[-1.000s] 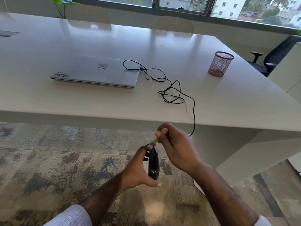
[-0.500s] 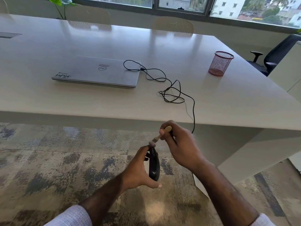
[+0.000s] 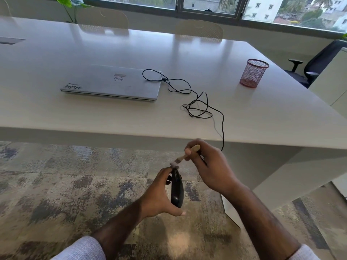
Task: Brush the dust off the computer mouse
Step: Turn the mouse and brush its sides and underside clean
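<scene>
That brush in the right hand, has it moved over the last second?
Yes. The brush has lifted slightly toward the table edge; its bristles now sit just above the mouse.

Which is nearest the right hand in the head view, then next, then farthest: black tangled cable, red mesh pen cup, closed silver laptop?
1. Black tangled cable, just beyond the right hand.
2. Closed silver laptop, far-left.
3. Red mesh pen cup, far-right.

both hands [image 3: 159, 194] [image 3: 212, 166] raised — fingers curled

Black mouse [image 3: 177, 190] edge-up, brush [image 3: 185, 156] above.
</scene>
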`<state>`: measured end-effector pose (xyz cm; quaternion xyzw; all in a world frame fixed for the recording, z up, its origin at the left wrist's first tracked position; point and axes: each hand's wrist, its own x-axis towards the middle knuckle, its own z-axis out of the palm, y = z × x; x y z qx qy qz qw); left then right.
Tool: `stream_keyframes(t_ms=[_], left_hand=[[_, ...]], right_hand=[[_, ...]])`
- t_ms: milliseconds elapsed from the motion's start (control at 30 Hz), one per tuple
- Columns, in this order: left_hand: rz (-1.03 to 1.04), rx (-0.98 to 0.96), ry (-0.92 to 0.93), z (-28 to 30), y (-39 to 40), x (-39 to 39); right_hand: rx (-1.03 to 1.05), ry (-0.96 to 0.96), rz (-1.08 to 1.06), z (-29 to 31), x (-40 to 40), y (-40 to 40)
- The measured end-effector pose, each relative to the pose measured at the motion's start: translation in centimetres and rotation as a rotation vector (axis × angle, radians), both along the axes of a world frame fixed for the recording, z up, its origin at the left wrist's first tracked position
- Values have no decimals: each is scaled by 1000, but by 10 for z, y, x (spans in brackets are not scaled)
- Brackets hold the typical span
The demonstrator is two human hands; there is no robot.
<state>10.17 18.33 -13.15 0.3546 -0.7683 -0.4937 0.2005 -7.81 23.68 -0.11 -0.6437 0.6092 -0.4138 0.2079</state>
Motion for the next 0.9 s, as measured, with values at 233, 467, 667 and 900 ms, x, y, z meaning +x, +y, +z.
stream_keyframes(t_ms=[233, 467, 667, 900], left_hand=[[3, 8, 17, 2, 0, 2], [-5, 24, 13, 1, 0, 1], [-3, 3, 23, 2, -3, 1], [-23, -3, 32, 2, -5, 0]], right_hand=[[229, -64, 114, 0, -10, 6], [-21, -55, -42, -4, -12, 1], [208, -90, 91, -2, -19, 2], [35, -35, -131, -9, -10, -7]])
